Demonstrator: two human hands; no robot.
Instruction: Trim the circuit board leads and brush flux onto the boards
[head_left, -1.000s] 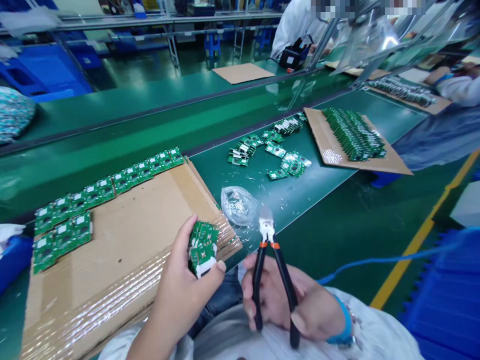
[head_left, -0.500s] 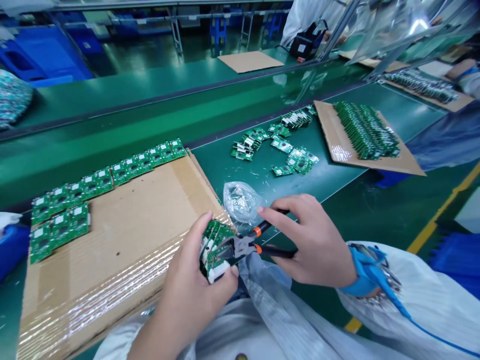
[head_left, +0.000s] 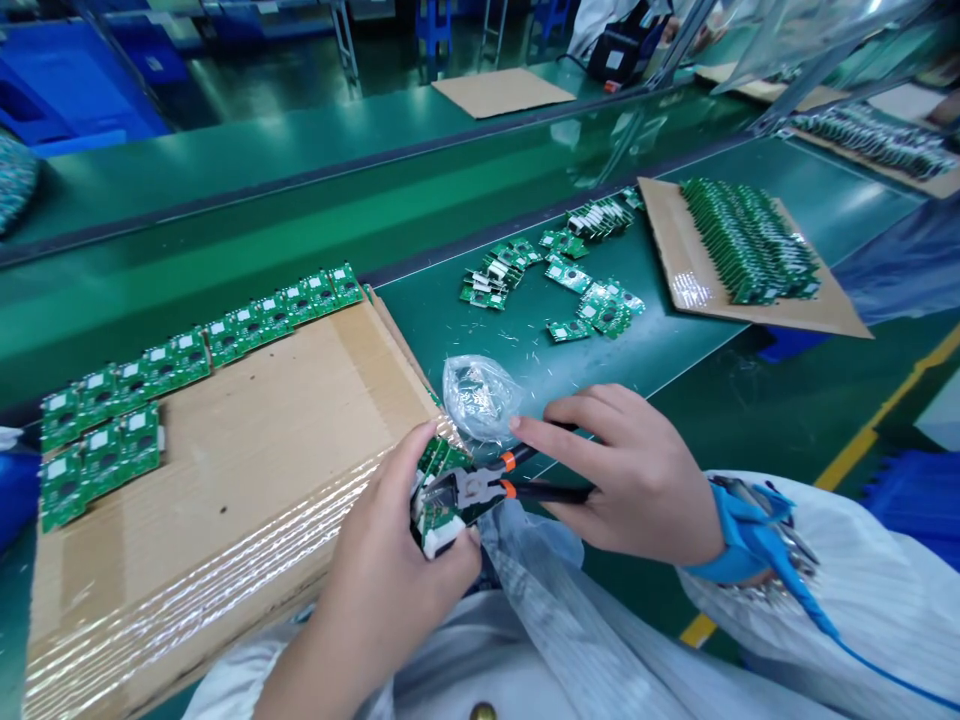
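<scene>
left hand (head_left: 397,570) with fingers clamped on a stack of green circuit boards (head_left: 439,512), right hand (head_left: 630,475) with fingers wrapped around diagonal cutters (head_left: 476,490) held at the boards' edge

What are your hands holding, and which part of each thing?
The left hand grips a small stack of green circuit boards by their edges. The right hand holds black-handled metal cutters with orange collars by their handles.

Your head cam's the only view: sits on your head, faces fwd & down, close over your left hand (head_left: 382,570) and right hand (head_left: 630,480), looking across the green workbench (head_left: 420,325) to the far side.
</scene>
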